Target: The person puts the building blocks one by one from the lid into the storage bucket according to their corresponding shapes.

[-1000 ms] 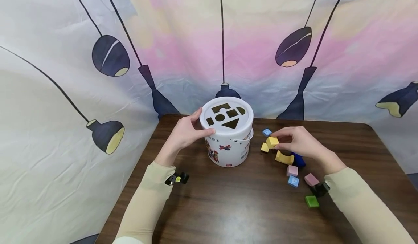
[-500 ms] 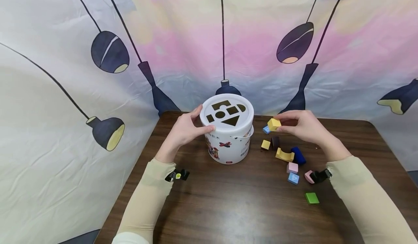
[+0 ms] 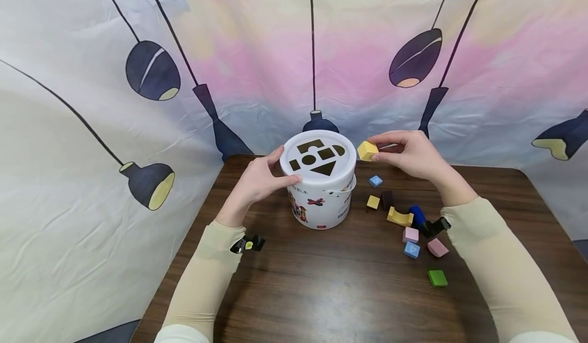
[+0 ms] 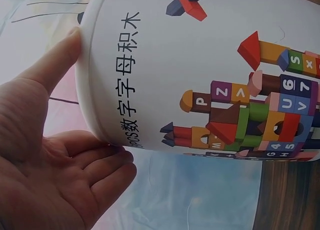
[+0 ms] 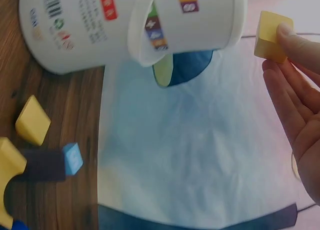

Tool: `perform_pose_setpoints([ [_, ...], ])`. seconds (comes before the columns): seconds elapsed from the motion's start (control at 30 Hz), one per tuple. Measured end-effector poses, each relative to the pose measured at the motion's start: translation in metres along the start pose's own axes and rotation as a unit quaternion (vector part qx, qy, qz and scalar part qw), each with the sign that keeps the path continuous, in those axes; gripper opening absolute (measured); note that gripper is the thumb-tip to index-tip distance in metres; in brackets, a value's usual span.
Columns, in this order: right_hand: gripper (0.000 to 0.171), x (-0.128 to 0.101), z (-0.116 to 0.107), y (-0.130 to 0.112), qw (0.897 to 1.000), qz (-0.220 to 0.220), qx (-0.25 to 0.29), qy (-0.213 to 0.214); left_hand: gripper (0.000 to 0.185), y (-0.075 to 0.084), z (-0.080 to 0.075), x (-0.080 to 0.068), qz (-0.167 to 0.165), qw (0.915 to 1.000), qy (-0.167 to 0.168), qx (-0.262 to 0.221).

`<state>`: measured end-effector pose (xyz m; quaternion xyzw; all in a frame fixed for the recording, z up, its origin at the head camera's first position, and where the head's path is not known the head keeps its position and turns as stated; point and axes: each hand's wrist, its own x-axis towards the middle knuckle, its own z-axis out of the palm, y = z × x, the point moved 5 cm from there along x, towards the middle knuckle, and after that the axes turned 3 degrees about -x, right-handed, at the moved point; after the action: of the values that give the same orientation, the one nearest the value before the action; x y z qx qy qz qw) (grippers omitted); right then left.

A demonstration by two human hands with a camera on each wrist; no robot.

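A white lidded bucket (image 3: 319,205) with printed block pictures stands upright on the table; its lid (image 3: 334,165) has several shaped holes. My left hand (image 3: 261,182) holds the bucket at the lid's left rim, thumb (image 4: 67,49) on one part and fingers (image 4: 100,165) on another. Right of the lid and slightly above its level, my right hand (image 3: 411,154) pinches a yellow block (image 3: 366,151) between thumb and fingertips. In the right wrist view that yellow block (image 5: 273,37) is apart from the bucket (image 5: 80,39).
Right of the bucket lie a small yellow block (image 3: 373,202), a dark brown block (image 3: 387,199), a yellow arch block (image 3: 399,217), a blue block (image 3: 417,215), pink and light blue blocks, and a green block (image 3: 438,278). A printed cloth (image 3: 266,77) hangs behind the wooden table (image 3: 294,292).
My right hand has lifted the yellow block from among the other blocks, up and then left toward the lid. My left hand stays on the bucket.
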<state>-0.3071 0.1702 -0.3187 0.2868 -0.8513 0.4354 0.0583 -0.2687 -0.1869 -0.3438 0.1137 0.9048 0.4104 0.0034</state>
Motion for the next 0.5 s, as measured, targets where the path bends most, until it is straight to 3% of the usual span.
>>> perform_pose_setpoints([
  [0.5,0.039,0.039,0.033,-0.029,0.998,-0.04,-0.024,-0.032,0.111,0.004,-0.003,0.001,-0.007,0.9994,-0.011,0.031],
])
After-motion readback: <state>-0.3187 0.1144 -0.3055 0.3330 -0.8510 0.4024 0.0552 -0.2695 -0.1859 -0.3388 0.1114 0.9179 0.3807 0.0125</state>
